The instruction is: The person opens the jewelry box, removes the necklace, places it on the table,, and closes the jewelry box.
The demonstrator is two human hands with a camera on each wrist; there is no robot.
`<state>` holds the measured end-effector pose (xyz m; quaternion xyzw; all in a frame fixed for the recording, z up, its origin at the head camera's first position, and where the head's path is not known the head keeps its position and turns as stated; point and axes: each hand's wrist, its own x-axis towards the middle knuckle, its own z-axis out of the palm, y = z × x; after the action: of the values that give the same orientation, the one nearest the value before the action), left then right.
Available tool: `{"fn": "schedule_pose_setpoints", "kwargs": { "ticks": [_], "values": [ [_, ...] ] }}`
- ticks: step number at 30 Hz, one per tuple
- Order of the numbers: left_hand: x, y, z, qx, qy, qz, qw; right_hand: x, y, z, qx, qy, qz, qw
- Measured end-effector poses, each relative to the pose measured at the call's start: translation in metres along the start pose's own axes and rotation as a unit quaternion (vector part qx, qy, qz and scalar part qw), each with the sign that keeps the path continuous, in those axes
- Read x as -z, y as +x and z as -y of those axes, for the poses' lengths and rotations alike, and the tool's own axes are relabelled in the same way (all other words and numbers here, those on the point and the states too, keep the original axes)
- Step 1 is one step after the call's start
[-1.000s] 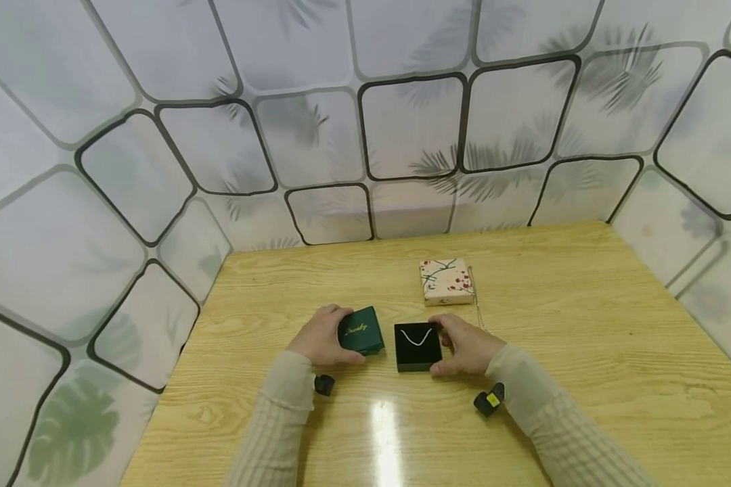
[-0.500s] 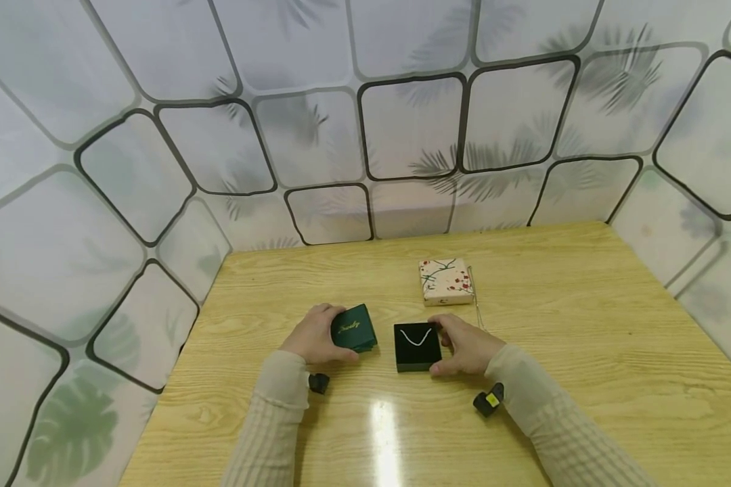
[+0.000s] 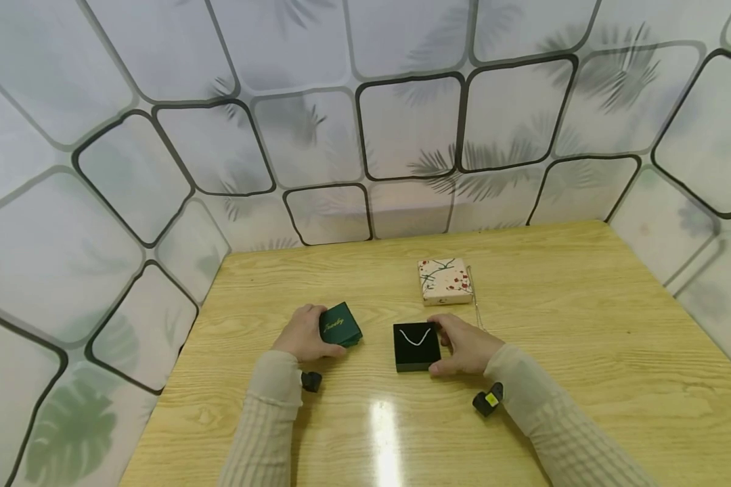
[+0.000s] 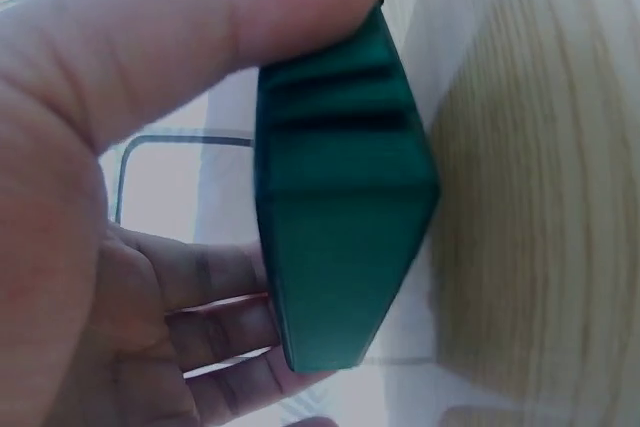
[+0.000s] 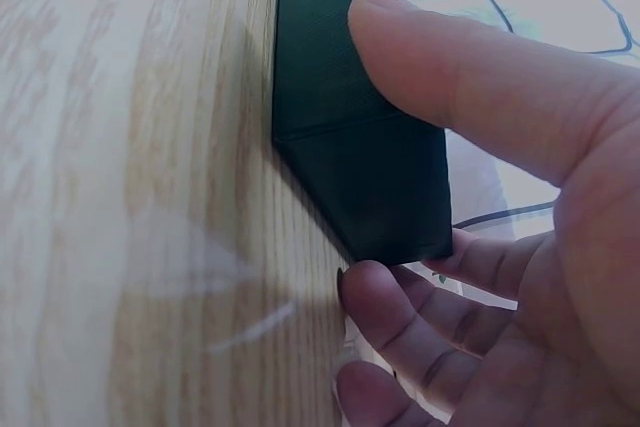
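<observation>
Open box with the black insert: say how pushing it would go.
The open box would likely prove stiff: its walls look flat. Low and broad, it seems unlikely to tip. The silvery chain across the black insert might shift if jolted.

Leaf-printed pale walls [image 3: 411,128] around a glossy wood-grain table [image 3: 560,297]

1 cream floral box [image 3: 445,283] is sitting toward the back of the wooden table [image 3: 554,297]; 1 thin chain [image 3: 476,308] is lying along its right side; a bright reflection [image 3: 385,433] is gleaming nearer the front; leaf-patterned walls [image 3: 411,128] are rising behind.
</observation>
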<state>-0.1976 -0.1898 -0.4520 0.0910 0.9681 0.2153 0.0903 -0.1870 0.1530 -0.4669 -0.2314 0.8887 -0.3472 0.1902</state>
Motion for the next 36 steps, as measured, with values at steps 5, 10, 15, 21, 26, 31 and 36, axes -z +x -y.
{"fn": "schedule_pose_setpoints", "kwargs": {
  "ticks": [5,10,15,21,26,31,36],
  "values": [
    [-0.001,0.0,0.002,0.027,0.015,0.005,0.9995,-0.001,0.001,-0.001,0.0,0.003,-0.002,1.0],
    [-0.002,0.002,0.005,0.041,0.029,0.006,0.9987,0.0,0.0,0.0,0.002,0.008,-0.001,1.0],
    [-0.004,0.002,0.007,0.049,0.035,0.005,0.9981,-0.001,0.001,-0.001,0.001,0.004,-0.003,1.0],
    [-0.007,0.004,0.009,0.057,0.041,0.005,0.9975,-0.001,0.001,-0.002,0.002,0.003,-0.003,1.0],
    [-0.008,0.005,0.01,0.055,0.043,0.004,0.9975,-0.001,0.001,-0.002,0.003,0.001,-0.003,1.0],
    [-0.009,0.005,0.011,0.056,0.039,0.003,0.9977,-0.001,0.001,-0.002,0.002,0.004,-0.002,1.0],
    [-0.009,0.004,0.009,0.06,0.025,0.0,0.9979,-0.001,0.0,-0.001,0.002,0.008,0.0,1.0]
  ]
}}
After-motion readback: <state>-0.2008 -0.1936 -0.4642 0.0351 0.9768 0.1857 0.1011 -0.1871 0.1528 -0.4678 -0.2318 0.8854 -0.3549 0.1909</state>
